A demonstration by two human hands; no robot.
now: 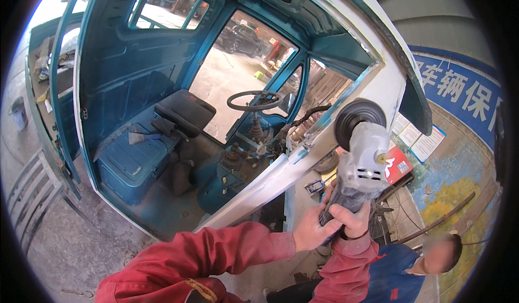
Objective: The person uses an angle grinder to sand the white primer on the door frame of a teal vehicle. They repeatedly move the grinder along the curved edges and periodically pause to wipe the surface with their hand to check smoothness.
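Note:
My left hand [313,228] and my right hand [352,220] are both wrapped round the dark body of an angle grinder [367,160] with a dusty grey head. At its top end is a round dark disc [346,120], which lies against or just in front of the pale, sanded pillar [330,135] of a blue vehicle cab. Contact between disc and metal cannot be made out. The pillar curves up to the roof edge, bare white and grey with traces of blue paint. Red sleeves cover both my forearms.
Inside the cab are a steering wheel [254,101], a black seat [185,112] and a blue box [131,165]. A person in a blue top [397,276] is low at the right, close to my right arm. A metal rack [32,195] stands left; a red box [399,162] sits behind the grinder.

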